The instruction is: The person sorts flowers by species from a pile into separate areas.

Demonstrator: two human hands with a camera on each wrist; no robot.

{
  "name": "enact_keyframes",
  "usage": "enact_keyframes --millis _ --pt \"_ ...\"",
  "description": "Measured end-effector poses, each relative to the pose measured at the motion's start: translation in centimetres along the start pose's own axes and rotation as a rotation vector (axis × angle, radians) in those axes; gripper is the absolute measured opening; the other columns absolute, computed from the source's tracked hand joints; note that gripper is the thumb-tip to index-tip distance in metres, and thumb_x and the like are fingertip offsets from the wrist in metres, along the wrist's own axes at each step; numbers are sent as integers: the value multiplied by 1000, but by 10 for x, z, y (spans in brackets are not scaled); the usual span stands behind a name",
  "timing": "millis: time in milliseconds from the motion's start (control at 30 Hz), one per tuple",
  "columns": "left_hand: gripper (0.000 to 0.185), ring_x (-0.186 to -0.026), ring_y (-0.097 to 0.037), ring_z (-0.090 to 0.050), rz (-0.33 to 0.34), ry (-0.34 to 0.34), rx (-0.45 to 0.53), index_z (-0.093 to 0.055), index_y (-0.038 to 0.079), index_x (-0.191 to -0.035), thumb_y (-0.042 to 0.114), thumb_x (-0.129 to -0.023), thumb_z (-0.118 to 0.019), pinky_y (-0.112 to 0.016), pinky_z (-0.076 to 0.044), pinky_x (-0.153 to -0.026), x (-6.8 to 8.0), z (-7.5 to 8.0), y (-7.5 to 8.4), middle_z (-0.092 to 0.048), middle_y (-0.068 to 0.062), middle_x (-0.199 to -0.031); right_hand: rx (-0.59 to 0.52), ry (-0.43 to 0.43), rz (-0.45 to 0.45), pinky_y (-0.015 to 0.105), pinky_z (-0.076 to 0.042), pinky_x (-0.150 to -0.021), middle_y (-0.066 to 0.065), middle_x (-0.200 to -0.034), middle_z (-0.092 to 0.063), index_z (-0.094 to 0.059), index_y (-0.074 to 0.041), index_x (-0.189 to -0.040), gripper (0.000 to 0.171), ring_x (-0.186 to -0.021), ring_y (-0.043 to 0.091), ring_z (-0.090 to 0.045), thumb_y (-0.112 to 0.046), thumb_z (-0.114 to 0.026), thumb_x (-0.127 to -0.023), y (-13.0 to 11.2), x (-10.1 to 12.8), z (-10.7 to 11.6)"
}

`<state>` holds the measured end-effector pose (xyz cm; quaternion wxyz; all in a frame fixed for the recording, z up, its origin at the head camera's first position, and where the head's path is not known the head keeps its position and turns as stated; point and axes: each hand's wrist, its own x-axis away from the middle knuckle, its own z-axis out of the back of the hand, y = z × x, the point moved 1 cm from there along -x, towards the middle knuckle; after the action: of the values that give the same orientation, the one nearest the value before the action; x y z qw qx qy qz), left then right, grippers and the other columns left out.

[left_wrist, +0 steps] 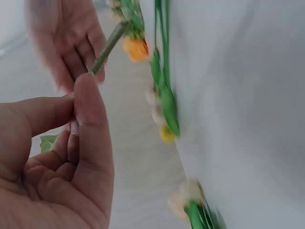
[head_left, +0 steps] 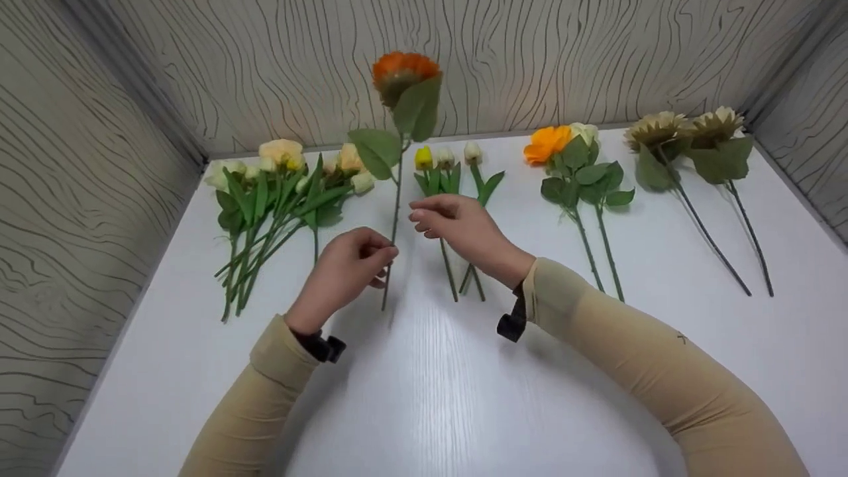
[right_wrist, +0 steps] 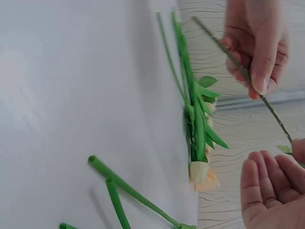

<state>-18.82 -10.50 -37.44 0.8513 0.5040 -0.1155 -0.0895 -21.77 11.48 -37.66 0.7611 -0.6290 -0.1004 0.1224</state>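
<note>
An orange sunflower-like flower (head_left: 405, 74) with two green leaves stands nearly upright above the table, its bloom facing away. Between thumb and fingers my left hand (head_left: 348, 268) pinches its stem (head_left: 397, 199) low down; the stem's end sticks out below. My right hand (head_left: 464, 228) hovers just right of the stem, fingers loosely bent, with a small gap to it in the head view. From the right wrist view, the right hand's fingers (right_wrist: 269, 183) lie palm up near the stem. White and yellow tulips (head_left: 445, 165) lie behind the right hand.
On the left lies a bunch of cream flowers and tulips (head_left: 265, 199). Right of centre are an orange flower (head_left: 548, 144) and a white one (head_left: 584, 132). Two pale sunflower-like flowers (head_left: 715, 136) lie at the far right. A patterned wall (head_left: 477, 59) stands behind the white table (head_left: 430, 397).
</note>
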Motion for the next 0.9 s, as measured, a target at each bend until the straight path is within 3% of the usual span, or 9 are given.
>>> enact_keyframes --millis 100,200,533,700,900 --pt "13 -78 -25 -69 -26 -34 14 -69 8 -106 20 -100 -69 -35 -61 -69 -5 -20 7 -67 -9 -93 -162 41 -9 38 -54 -96 11 -121 -70 -68 -6 -129 33 -110 32 -66 -26 -66 -103 -1 0 9" --pt "12 -76 -24 -69 -50 -57 19 -69 9 -106 19 -101 -68 -36 -61 -69 -10 -34 11 -67 -8 -92 -234 73 -17 36 -56 -93 15 -116 -71 -67 2 -127 35 -105 31 -67 -22 -68 -102 0 1 17" --pt "13 -83 -23 -69 -60 -116 69 -69 7 -109 16 -99 -69 -35 -61 -71 -15 -54 16 -70 -14 -99 -255 132 -68 34 -58 -87 17 -111 -69 -68 1 -122 30 -95 26 -68 -19 -70 -100 6 6 34" --pt "17 -83 -21 -70 -51 -142 97 -68 6 -112 15 -98 -70 -34 -61 -72 -15 -60 18 -69 -8 -98 -268 157 -71 34 -57 -89 17 -112 -68 -67 0 -124 33 -95 26 -67 -21 -71 -99 8 7 38" --pt "22 -81 -18 -69 -117 -143 11 -68 5 -117 18 -99 -69 -32 -58 -72 -17 -75 21 -69 -3 -94 -250 204 -105 33 -57 -88 16 -112 -67 -65 0 -127 37 -94 25 -66 -23 -72 -99 11 7 48"
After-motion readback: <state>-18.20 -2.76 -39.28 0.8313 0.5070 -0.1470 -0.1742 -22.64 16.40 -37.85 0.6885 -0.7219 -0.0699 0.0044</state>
